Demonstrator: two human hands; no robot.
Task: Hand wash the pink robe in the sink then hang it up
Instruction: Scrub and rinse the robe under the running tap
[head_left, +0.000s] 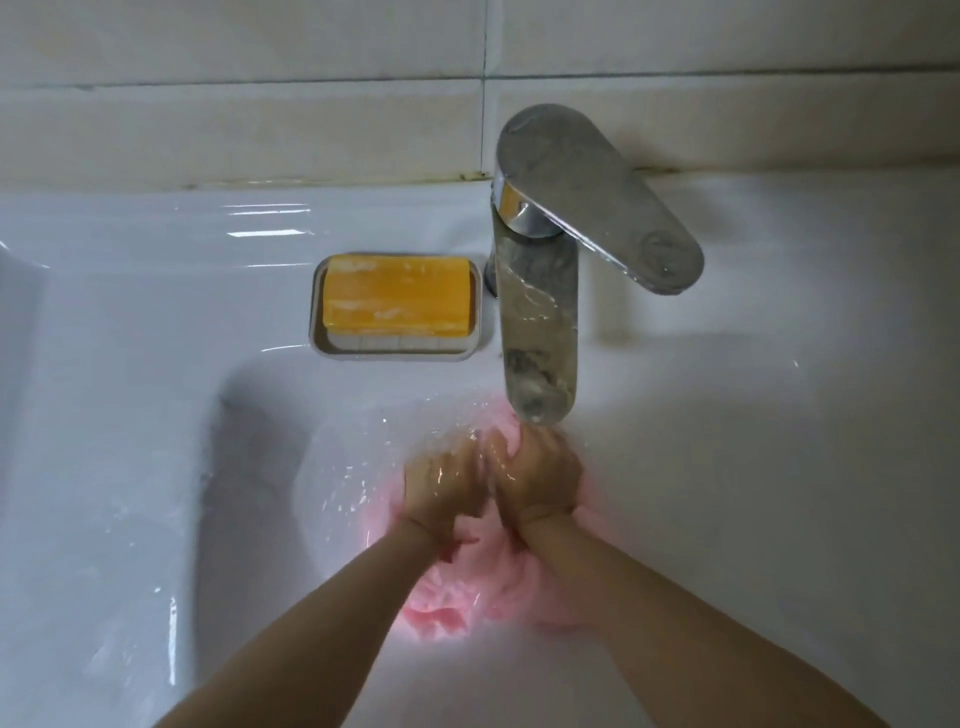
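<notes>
The pink robe (447, 608) is found bunched in the basin of the white sink (156, 322), submerged in water below the spout of the chrome tap (540, 322). It is gripped by both hands. The right hand (535, 478) is curled round a fold of fabric. The left hand (444, 488), just beside it, is likewise closed on the cloth under the rippled surface. A yellow soap bar (397, 296) is held in a pale soap dish (395, 357), set on the sink ledge left of the tap.
</notes>
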